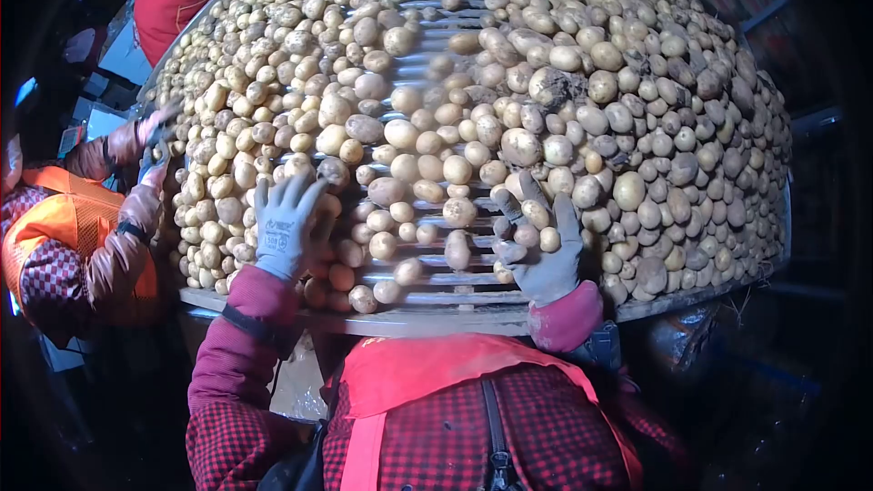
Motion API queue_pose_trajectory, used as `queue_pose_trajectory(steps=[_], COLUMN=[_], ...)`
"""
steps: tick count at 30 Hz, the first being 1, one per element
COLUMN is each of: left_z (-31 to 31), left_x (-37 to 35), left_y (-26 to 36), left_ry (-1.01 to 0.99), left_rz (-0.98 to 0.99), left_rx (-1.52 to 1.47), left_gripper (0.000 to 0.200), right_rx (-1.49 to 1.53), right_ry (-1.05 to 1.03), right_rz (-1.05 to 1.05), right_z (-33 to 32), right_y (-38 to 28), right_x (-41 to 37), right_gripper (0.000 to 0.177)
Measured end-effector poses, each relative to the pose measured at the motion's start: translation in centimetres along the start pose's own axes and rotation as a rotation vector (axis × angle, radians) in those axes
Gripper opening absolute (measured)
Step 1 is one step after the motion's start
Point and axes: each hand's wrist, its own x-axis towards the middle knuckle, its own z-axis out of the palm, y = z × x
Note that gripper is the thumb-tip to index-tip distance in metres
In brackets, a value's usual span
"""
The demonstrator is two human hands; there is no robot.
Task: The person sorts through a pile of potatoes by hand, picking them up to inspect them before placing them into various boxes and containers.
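Observation:
My left hand (284,229), in a grey glove with print on its back, lies over the potatoes left of the gap with its fingers spread. A dirt-stained potato (334,172) is at its fingertips. My right hand (544,259), in a dirty grey glove, is cupped with its fingers curled around a few small potatoes (535,213). The palm is turned partly up. Between my hands, loose potatoes (459,212) sit on a slatted rack (455,296). Some potatoes there look blurred.
Potatoes (673,145) are heaped thick on the right and spread across the left. A wooden edge (409,321) runs in front of me. At the left, a co-worker in an orange vest (82,209) reaches in with gloved hands (155,145). Another person in red (173,9) is at the far left.

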Motion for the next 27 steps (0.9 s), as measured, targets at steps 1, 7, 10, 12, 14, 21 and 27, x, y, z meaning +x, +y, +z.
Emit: queue_pose_trajectory(steps=[1, 7, 10, 12, 14, 21, 27], left_z=[0.3, 2.8, 5.4, 3.7, 2.1, -0.3, 4.5], left_x=[1.2, 10.7, 9.7, 7.4, 4.8, 6.0, 20.0], left_y=[0.9, 14.5, 15.9, 13.4, 11.5, 7.3, 10.6], left_ry=[0.091, -0.052, -0.006, -0.107, -0.095, -0.089, 0.015], left_rz=[-0.018, 0.433, 0.432, 0.416, 0.359, 0.273, 0.330], left_rx=[0.001, -0.357, -0.239, -0.363, -0.382, -0.408, -0.246], left_gripper=[0.057, 0.062, 0.066, 0.062, 0.049, 0.035, 0.039], right_rx=[-0.038, -0.062, -0.057, -0.028, -0.133, -0.325, -0.113], right_ry=[-0.008, 0.034, 0.044, -0.053, -0.019, -0.015, 0.013], right_rz=[-0.036, -0.113, -0.117, -0.102, -0.116, -0.197, 0.004], right_z=[-0.3, -1.2, -1.4, -2.6, -1.9, -1.0, -1.2], right_y=[-0.1, -1.2, -1.5, -1.3, -1.0, -0.8, -1.4], right_x=[-0.2, -1.5, -1.1, -0.5, 0.3, 2.4, 2.6], right_gripper=[0.062, 0.062, 0.064, 0.064, 0.064, 0.052, 0.055])
